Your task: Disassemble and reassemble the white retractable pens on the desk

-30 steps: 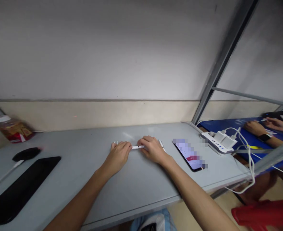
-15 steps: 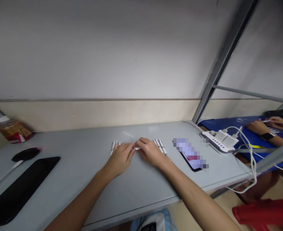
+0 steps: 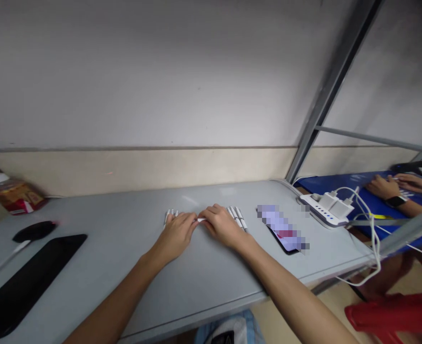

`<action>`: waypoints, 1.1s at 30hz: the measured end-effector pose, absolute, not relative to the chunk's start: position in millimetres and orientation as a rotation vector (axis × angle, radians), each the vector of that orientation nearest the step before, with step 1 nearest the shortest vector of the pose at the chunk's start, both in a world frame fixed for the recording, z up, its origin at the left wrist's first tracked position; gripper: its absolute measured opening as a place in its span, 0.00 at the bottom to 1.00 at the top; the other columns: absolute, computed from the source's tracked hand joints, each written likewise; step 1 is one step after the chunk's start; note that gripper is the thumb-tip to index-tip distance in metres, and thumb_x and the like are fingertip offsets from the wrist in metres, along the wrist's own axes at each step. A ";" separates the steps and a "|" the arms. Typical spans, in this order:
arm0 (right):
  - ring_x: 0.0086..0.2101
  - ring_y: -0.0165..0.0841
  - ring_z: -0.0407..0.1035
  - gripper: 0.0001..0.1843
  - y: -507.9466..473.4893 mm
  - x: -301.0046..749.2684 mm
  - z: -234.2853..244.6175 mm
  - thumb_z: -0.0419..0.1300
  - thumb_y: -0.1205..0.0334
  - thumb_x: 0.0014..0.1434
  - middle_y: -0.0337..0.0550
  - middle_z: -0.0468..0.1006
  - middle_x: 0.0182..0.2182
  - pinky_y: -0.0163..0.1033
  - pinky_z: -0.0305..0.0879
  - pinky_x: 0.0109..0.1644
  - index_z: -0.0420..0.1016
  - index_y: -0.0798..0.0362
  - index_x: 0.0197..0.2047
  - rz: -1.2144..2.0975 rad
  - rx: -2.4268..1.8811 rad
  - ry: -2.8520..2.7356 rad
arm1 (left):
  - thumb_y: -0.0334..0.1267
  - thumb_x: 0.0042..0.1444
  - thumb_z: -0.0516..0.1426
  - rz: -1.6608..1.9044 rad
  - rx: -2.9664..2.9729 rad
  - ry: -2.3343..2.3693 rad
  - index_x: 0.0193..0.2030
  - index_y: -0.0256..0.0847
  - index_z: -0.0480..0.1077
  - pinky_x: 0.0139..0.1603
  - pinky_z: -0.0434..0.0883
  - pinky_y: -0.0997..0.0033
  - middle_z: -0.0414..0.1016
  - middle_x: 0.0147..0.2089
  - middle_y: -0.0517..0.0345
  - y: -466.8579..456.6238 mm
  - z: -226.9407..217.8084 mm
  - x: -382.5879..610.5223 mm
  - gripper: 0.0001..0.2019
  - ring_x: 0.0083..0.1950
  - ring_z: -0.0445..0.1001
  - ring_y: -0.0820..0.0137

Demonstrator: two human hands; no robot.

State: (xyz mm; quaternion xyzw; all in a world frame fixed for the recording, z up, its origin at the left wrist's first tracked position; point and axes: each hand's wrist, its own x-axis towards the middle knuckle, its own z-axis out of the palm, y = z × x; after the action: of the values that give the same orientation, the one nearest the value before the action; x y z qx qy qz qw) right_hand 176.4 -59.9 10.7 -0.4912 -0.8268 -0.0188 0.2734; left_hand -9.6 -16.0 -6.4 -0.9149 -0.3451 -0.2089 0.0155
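Observation:
My left hand (image 3: 175,234) and my right hand (image 3: 221,225) meet over the middle of the grey desk (image 3: 203,272), fingertips nearly touching. Both are closed in a pinch on a slim white pen (image 3: 200,220), of which only a short piece shows between them. Several white pens (image 3: 171,212) lie side by side just behind my left hand, partly covered by it. Beside my right hand lies another row of white pens with dark bands (image 3: 237,217), its near ends partly hidden by the hand.
A phone (image 3: 282,229) with a lit, blurred screen lies right of my hands. Beyond it sits a white power strip (image 3: 321,211) with plugs and cables. On the left are a black pad (image 3: 35,282), a dark oval object (image 3: 34,231) and a bottle (image 3: 15,195). A co-worker's hands (image 3: 384,187) are at far right.
The view has shifted slightly. Both hands stay together on the pen, and a little less of it shows between the fingertips.

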 end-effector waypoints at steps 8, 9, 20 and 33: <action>0.39 0.34 0.62 0.12 -57.7 180.2 10.6 0.56 0.76 0.57 0.43 0.72 0.38 0.36 0.57 0.41 0.71 0.52 0.42 -0.089 -1.321 -2.177 | 0.41 0.67 0.43 -0.710 -2.904 -1.120 0.47 0.44 0.67 0.52 0.58 0.58 0.76 0.44 0.55 -20.3 -0.6 -8.4 0.14 0.45 0.72 0.64; 0.39 0.34 0.62 0.12 -57.4 180.7 10.7 0.56 0.76 0.57 0.43 0.72 0.38 0.36 0.57 0.41 0.71 0.52 0.42 -0.081 -1.324 -2.167 | 0.41 0.67 0.43 -0.728 -2.913 -1.125 0.48 0.44 0.67 0.53 0.58 0.58 0.76 0.45 0.56 -21.5 1.0 -8.1 0.14 0.46 0.72 0.64; 0.41 0.35 0.64 0.10 -57.1 189.0 15.8 0.56 0.73 0.59 0.44 0.73 0.38 0.39 0.60 0.45 0.73 0.52 0.42 -0.044 -1.315 -1.993 | 0.37 0.67 0.43 -0.812 -2.908 -1.131 0.55 0.50 0.67 0.50 0.58 0.62 0.76 0.48 0.56 -20.8 11.1 -12.3 0.17 0.48 0.71 0.66; 0.43 0.33 0.70 0.15 -55.9 191.5 19.0 0.49 0.58 0.67 0.45 0.77 0.44 0.39 0.63 0.47 0.73 0.51 0.50 0.323 -1.207 -1.693 | 0.38 0.66 0.42 -0.957 -2.804 -1.251 0.51 0.47 0.67 0.50 0.58 0.61 0.76 0.48 0.57 -16.8 16.6 -15.8 0.15 0.49 0.72 0.65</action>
State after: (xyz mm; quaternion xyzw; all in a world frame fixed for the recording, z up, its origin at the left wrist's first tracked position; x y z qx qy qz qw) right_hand 191.5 -55.9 19.0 -0.4983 -0.6988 0.1334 0.4957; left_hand -15.8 -16.8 16.6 -0.8713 -0.3886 -0.2975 -0.0371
